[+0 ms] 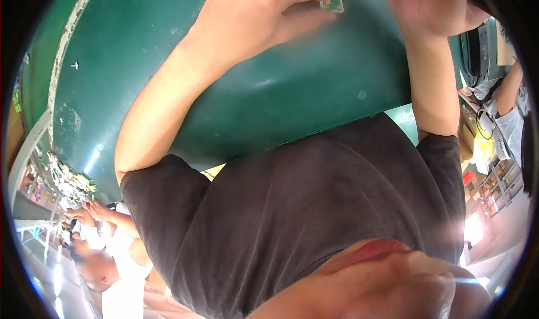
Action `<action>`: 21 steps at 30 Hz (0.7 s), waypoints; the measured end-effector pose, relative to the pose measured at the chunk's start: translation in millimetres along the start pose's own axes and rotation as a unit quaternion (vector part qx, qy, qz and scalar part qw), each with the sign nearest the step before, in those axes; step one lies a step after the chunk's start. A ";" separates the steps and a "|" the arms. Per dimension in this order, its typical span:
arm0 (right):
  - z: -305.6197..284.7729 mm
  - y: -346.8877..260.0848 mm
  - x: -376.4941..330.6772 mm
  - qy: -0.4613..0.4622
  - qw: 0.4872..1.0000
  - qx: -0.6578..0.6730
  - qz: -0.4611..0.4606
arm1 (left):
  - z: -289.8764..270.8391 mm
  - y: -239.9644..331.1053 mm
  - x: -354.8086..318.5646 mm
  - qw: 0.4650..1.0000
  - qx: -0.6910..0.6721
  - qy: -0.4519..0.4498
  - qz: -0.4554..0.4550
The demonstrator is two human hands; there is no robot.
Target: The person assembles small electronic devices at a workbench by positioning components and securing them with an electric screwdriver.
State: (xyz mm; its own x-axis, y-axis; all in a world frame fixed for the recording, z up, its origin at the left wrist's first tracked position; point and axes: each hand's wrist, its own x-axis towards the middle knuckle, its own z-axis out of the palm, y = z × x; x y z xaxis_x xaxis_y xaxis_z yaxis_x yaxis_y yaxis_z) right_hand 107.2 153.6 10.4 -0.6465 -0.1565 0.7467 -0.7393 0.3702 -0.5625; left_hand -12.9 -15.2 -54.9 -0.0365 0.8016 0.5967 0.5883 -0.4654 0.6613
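At the top middle, my left hand [255, 16] pinches a small green circuit board [336, 2] between thumb and fingers, above the green tabletop [303, 72]. The board's far part runs out of the picture. My right hand [429, 7] is at the upper right, a short way from the board. Its fingers are curled and partly cut off by the upper edge. Something dark shows at this hand, with a small metallic bit near its fingertips; its kind is hidden.
A small metallic piece [75, 65] lies on the tabletop at the left. A heap of small parts [70, 181] is at the lower left, where another person's hands [92, 212] work. At the right are a black tray-like thing [477, 52], a yellow bag [483, 147] and another person's arm [508, 91].
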 end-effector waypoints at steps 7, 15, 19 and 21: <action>37.5 -24.4 -26.4 0.288 0.940 0.062 0.173 | -7.5 10.4 5.3 0.998 0.033 -0.042 -0.038; 40.8 -24.2 -7.8 0.310 0.929 0.005 0.202 | -21.0 23.8 14.1 0.988 0.088 -0.097 -0.080; 42.4 -27.0 -6.2 0.376 0.898 0.053 0.220 | -43.5 7.5 31.6 0.989 0.073 -0.093 -0.085; 43.1 -24.2 -9.0 0.403 0.878 0.054 0.253 | -64.8 -28.1 53.4 0.985 0.161 -0.036 -0.059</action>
State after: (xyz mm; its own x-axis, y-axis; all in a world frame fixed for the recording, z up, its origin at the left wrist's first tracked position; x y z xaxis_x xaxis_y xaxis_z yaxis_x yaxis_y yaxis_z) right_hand 122.7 106.5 2.0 -0.5867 0.7171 0.3763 -0.4375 0.1103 -0.8924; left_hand -83.7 16.3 -12.2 -0.0697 0.8727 0.4833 0.8097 -0.2335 0.5383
